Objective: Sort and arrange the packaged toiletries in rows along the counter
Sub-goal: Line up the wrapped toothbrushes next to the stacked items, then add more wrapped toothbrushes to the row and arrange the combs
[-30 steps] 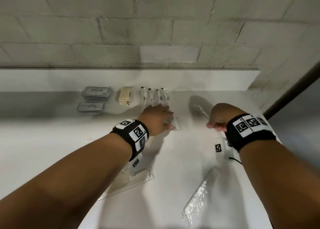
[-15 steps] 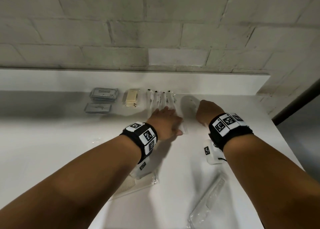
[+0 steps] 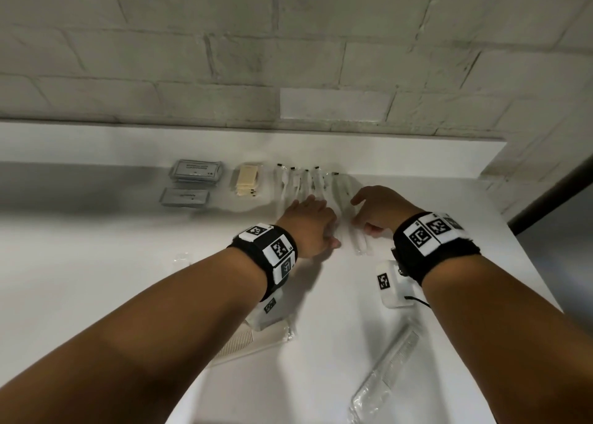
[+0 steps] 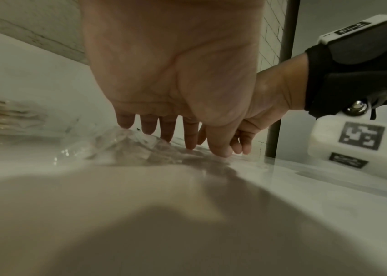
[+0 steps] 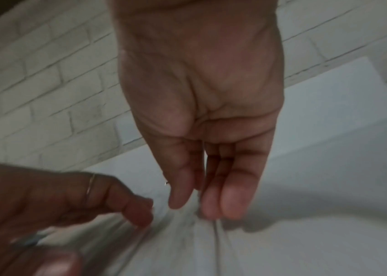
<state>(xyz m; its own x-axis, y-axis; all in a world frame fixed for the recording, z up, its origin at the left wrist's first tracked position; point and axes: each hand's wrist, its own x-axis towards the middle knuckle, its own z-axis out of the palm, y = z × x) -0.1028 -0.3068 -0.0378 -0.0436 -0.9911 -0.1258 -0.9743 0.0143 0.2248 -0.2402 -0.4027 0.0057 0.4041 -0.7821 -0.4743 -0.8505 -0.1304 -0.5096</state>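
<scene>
Vs 1 s ago: right hand point(image 3: 377, 210) swung in from the right w/ the wrapped toothbrush point(image 3: 348, 199), then off to the side. Now laid on the counter point(image 3: 96, 263) just beside the right end of the toothbrush row point(image 3: 296, 182), roughly parallel, near end poking out closer to the person than the rest. Thumb & fingertips point(image 5: 223, 207) pointing down, pinching the clear wrapper in the right wrist view, so not let go yet.

Left hand point(image 3: 308, 223) barely shifted: fingers straight & slightly spread, tips point(image 4: 148, 127) pressing the wrappers of the row, prob. to stop them sliding while the new one goes in.

Meaning for the task: toothbrush group approx. done, pending a nudge to line up the ends. Left of the row, already placed along the back: cream packets point(image 3: 247, 182), then two grey sachets point(image 3: 197, 170), one stack behind the other.

Not yet sorted, near edge: wrapped comb point(image 3: 385, 375) on the right, second comb point(image 3: 244, 343) partly under the left forearm. Likely next group, as a judgement only.

Slippery film, so risk of disturbing neighbours on release.
</scene>
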